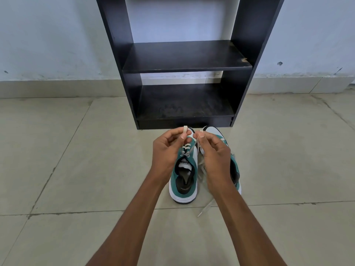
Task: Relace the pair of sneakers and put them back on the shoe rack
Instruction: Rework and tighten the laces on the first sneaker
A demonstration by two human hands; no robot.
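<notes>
While both sneakers are standing side by side on the tile floor (pixel 76 160), toes toward the black shoe rack (pixel 184 64), I am seeing the left hand (pixel 169 148) pinching one end of the white lace (pixel 189 150) of the left sneaker (pixel 185 181). Right hand (pixel 213 152) is pinching the other end. Right sneaker (pixel 235 169) is sitting mostly hidden, its loose lace (pixel 206 207) trailing near.

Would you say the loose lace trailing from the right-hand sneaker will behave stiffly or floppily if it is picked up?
Probably floppy: the loose lace lies in slack curves across the floor. Likely very light, being thin and flat. It may snag or drag, since its other end seems threaded into the right sneaker.
</notes>
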